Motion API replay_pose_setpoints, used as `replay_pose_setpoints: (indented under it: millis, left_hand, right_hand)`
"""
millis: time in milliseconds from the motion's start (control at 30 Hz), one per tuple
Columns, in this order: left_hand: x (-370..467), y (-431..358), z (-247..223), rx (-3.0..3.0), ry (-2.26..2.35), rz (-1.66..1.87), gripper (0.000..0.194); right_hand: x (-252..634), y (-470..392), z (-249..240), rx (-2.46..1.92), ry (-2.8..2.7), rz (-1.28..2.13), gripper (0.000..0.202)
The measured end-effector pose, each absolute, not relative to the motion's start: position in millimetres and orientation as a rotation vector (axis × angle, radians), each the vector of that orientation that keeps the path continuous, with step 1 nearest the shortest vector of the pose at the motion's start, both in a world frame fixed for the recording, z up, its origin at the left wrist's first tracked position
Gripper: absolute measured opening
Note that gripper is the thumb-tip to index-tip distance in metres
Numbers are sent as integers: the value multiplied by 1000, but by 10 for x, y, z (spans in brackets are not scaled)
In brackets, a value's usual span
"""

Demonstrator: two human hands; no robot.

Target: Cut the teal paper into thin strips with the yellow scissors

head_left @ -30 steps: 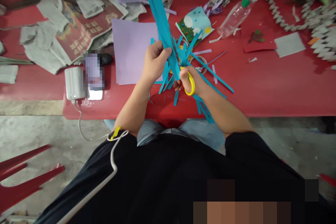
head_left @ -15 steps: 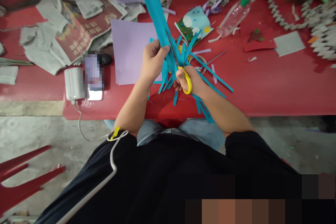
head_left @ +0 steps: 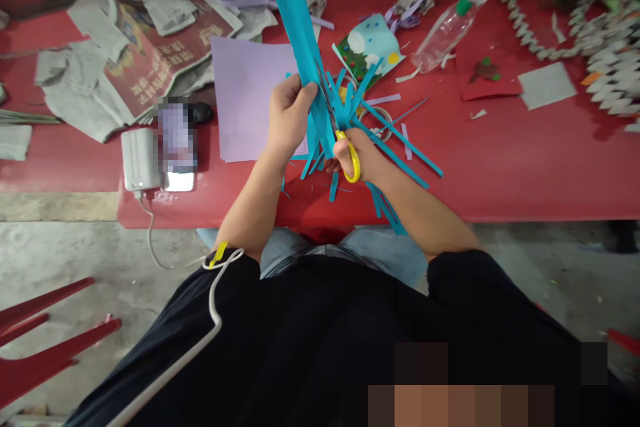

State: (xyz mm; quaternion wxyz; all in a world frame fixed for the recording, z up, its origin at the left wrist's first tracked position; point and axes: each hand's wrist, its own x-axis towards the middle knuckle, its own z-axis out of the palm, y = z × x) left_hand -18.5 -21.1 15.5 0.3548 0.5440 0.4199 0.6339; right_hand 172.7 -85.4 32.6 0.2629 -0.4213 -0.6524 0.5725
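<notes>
My left hand (head_left: 291,110) pinches a long blue paper strip (head_left: 295,13) between thumb and fingers; the strip slants up past the far edge of the table. My right hand (head_left: 356,150) is closed round the yellow handles of a pair of scissors (head_left: 355,163). Their blades lie along the right edge of the strip, just right of my left thumb. Narrow cut blue strips (head_left: 407,140) lie scattered under and beside my right hand. Beneath my left hand is a sheet of lilac paper (head_left: 245,100).
On the red table (head_left: 525,173) are newspaper (head_left: 165,60), a power bank (head_left: 140,159), a phone (head_left: 177,140), a plastic bottle (head_left: 447,33), a painted card (head_left: 370,47), a tape roll (head_left: 383,125) and a folded paper chain (head_left: 525,33). A white cable (head_left: 215,300) runs along my left arm.
The scissors and my right hand have shifted slightly left and down along the strip's edge. My left hand keeps its pinch, moving slightly left.
</notes>
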Motion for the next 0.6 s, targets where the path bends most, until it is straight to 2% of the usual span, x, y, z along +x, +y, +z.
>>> replay_pose_setpoints:
  millis: [233,600]
  left_hand:
    - [-171,-229,120,1433,1123,1581,70]
    - [-144,-284,140,1501,1063,1518,65]
  right_hand:
    - [1733,-797,402,-1128,-1976,1201,81]
    - [1752,-827,433,-1250,-1796,1381,75]
